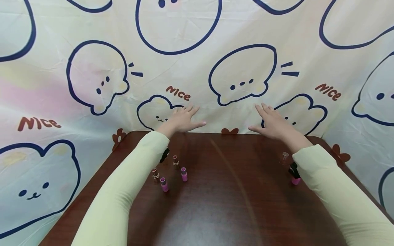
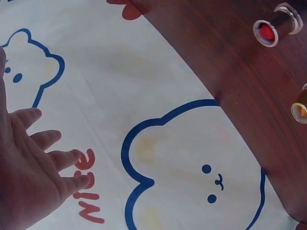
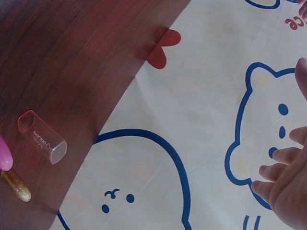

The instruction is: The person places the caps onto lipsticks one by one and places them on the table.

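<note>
Left hand: the left hand [image 1: 183,119] is hovering before the cloth near the table's far edge, its fingers spreading and its thumb standing apart.
Right hand: the right hand [image 1: 271,123] is facing it across a gap, its fingers also spreading and its thumb pointing inward.
Copper-rimmed tubes: nearest the left forearm, one dark tube [image 1: 156,175] is standing just beside the sleeve, and another dark tube [image 1: 175,161] is standing farther back; the left wrist view is showing red inside one tube [image 2: 283,25].
Pink tubes: a front pink tube [image 1: 164,184] and a second pink tube [image 1: 184,174] are standing near them.
Right-side pieces: a clear cap [image 3: 43,139] with white lettering is sitting near a pink piece [image 3: 4,154] and a gold piece [image 3: 17,187], both partly cut off.
Wrists: black bands [image 1: 294,169] are showing below pale yellow sleeves [image 1: 326,177].
Table: the brown table [image 1: 209,205] is carrying all these pieces.
Backdrop: a pale cloth [image 1: 191,75] printed with blue-outlined bears and "Nice" is hanging behind.
</note>
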### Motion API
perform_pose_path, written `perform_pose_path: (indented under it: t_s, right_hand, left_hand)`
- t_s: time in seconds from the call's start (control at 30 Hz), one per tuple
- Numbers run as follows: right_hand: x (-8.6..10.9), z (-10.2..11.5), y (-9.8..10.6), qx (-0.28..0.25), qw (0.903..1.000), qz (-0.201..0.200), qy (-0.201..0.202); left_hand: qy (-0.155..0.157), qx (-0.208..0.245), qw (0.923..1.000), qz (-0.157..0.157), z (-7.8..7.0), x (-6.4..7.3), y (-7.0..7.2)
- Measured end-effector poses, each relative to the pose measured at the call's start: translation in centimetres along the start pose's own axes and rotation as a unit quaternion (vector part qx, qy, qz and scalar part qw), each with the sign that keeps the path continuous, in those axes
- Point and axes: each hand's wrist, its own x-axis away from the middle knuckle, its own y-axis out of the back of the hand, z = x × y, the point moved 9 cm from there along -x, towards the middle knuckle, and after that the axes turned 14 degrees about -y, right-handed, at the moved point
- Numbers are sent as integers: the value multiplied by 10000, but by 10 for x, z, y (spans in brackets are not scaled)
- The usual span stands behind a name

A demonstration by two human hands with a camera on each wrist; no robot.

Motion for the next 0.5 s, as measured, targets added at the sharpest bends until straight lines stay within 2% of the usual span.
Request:
perform_pose_path:
  t_s: [0.17, 0.33, 0.5]
  right_hand:
    - [10, -2, 3, -72, 10000, -34, 31]
    - [23, -5, 4, -193, 9998, -1, 74]
    - [38, -9, 7, -270, 9995, -100, 114]
  left_hand:
    - [-174, -10, 9998, -24, -3, 12, 1]
    - [-123, 138, 9998, -66, -1, 28, -2]
    - [-124, 323, 9991, -247, -1, 42, -3]
